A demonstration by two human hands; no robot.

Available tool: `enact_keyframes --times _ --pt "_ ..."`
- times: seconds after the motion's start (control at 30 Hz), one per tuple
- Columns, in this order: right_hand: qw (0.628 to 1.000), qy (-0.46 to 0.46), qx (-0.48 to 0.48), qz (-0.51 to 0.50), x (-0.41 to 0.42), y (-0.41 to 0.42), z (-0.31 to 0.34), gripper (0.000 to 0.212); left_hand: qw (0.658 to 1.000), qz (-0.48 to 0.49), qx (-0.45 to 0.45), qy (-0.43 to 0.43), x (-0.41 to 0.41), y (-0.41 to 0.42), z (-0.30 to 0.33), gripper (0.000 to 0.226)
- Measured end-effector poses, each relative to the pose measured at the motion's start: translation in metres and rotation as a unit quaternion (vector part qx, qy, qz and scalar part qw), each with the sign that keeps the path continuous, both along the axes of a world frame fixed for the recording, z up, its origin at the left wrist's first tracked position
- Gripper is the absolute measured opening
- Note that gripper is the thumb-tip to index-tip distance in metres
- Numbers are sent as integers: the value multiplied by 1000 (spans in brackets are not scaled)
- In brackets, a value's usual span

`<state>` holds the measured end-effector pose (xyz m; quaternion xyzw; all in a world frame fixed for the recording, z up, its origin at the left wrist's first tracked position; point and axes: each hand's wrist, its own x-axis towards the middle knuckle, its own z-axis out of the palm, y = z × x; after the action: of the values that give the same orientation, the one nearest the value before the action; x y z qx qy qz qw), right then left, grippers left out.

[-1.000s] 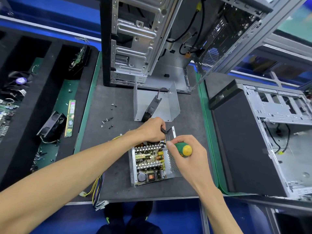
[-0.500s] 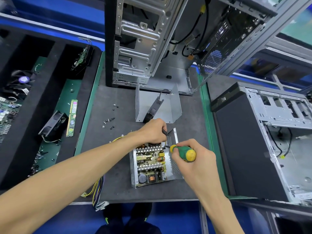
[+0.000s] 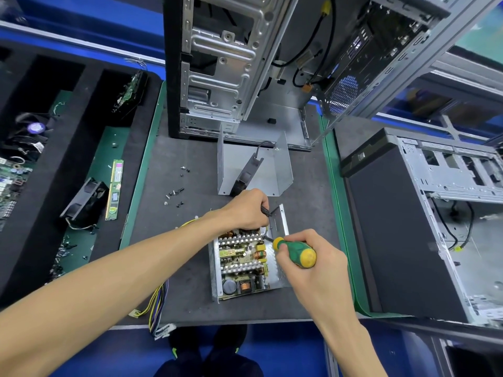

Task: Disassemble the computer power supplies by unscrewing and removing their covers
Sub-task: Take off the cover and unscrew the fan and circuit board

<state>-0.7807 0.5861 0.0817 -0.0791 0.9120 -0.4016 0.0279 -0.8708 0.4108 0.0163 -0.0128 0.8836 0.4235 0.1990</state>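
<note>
The open grey metal power supply, its cover already off, lies near the table's front edge, long axis running front to back, cables trailing to the front-left corner. The left hand pinches dark wires at its far end; the right hand is wrapped round the green-and-yellow screwdriver, tip pointing into the far right inner corner. Likely a screw there is being loosened; the next move needs steady turning with the tip seated.
</note>
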Motion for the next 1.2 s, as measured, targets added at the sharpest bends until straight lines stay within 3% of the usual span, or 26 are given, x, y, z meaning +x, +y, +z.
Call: enact_keyframes --times 0.47,0.67,1.1,1.2 --pt "997 53 43 -22 16 -12 -6 11 1000 -3 2 6 2 -1 3 5" --pt "997 67 5 -24 17 -7 -3 11 1000 0 3 3 2 -1 2 6" --pt "999 22 16 -26 14 -6 -6 13 1000 -4 -2 2 2 0 4 5" --pt "998 14 60 -24 4 -10 4 34 1000 -5 -4 -1 1 0 5 9"
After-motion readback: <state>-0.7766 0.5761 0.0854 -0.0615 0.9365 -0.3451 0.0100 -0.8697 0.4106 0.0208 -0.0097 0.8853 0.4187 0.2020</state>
